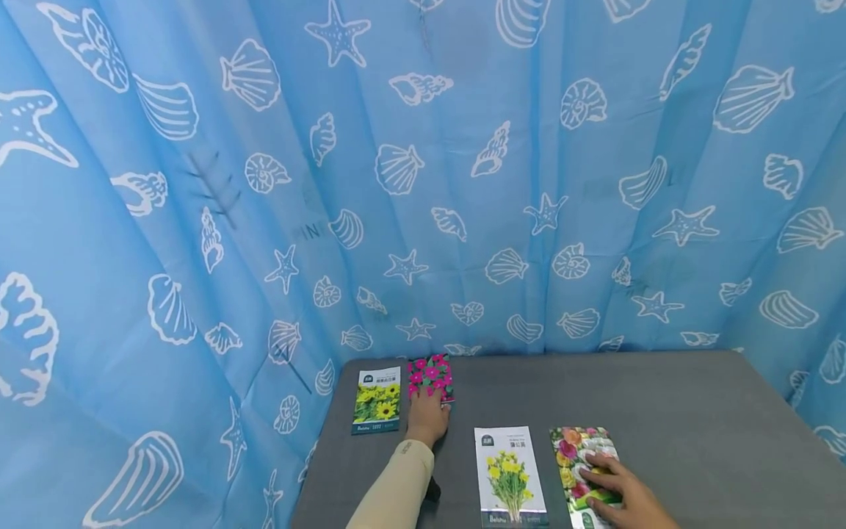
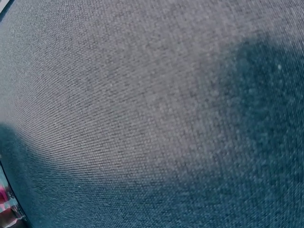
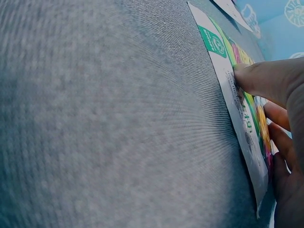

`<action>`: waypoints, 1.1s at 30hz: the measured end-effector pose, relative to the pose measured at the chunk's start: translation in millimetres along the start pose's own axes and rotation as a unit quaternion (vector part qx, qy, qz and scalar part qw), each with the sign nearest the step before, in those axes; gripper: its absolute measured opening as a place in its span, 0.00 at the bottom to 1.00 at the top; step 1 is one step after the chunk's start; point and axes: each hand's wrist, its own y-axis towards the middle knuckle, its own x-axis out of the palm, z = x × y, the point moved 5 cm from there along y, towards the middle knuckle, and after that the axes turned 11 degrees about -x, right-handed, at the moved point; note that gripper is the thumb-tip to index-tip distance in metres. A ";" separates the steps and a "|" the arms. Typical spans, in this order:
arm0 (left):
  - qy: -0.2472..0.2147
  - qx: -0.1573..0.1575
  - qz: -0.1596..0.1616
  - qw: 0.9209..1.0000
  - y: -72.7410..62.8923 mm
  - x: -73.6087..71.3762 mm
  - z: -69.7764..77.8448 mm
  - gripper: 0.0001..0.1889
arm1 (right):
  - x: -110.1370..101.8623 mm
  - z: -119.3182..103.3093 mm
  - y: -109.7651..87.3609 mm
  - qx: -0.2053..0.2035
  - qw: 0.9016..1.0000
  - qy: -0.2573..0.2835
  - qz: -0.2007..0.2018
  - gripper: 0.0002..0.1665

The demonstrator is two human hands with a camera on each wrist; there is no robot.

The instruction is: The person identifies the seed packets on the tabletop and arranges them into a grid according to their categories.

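Observation:
Four flower-picture seed packets lie flat on a grey cloth-covered table. My left hand (image 1: 428, 419) rests on the packet with pink flowers (image 1: 431, 373) at the far left, its fingers over the lower part. In the left wrist view only a sliver of that pink packet (image 2: 4, 195) and a fingertip show at the lower left corner. My right hand (image 1: 628, 494) lies on the packet with many-coloured roses (image 1: 573, 459) near the front. The right wrist view shows its thumb and spread fingers touching the face of this rose packet (image 3: 240, 111).
A packet with yellow flowers (image 1: 377, 400) lies left of the pink one. Between the hands is a white packet with a yellow bouquet (image 1: 510, 470). Behind the grey table (image 1: 661, 397) hangs a blue curtain (image 1: 463, 220) with white shells. A small dark object (image 1: 432, 491) sits by the left sleeve.

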 end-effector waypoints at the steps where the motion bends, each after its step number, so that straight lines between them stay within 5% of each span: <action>1: 0.001 0.001 0.001 1.000 0.4 0.4 0.7 0.23 | -0.7 -0.6 0.4 0.001 1.000 -0.004 0.000 0.29; 17: 0.000 0.004 0.004 1.000 -8.0 -6.4 14.4 0.22 | -0.1 4.3 0.8 0.029 0.999 -0.019 -0.014 0.29; 33: 0.005 0.011 -0.008 1.000 -12.6 -10.4 28.0 0.21 | 2.6 8.0 0.5 -0.001 1.000 -0.001 -0.010 0.30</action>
